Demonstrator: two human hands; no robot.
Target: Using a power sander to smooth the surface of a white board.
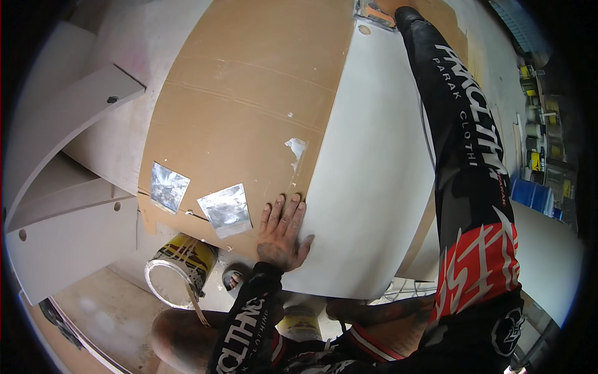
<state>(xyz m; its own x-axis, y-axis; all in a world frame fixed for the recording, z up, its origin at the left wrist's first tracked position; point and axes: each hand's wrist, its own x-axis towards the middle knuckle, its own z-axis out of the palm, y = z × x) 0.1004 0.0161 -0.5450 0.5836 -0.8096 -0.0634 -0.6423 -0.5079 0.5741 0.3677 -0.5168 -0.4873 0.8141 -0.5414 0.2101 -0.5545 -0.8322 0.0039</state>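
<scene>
A long white panel (367, 162) lies on a sheet of brown cardboard (237, 93). My left hand (282, 234) rests flat on the cardboard at the panel's near left edge, fingers stretched out and holding nothing. My right arm reaches far forward over the panel's right side. At its end my right hand (391, 5), partly cut off by the upper picture edge, is on an orange hand sander (377, 14) with a grey base, at the panel's far end. Its fingers are mostly hidden. Two square grey sheets with whitish smears (225, 210) lie left of my left hand.
An open paint can (180, 271) with a stick in it stands at the near left. Curved white furniture parts (68, 218) stand at the left. Along the right are several cans (534, 134) and a blue container (532, 194). My knees are close below the panel's near edge.
</scene>
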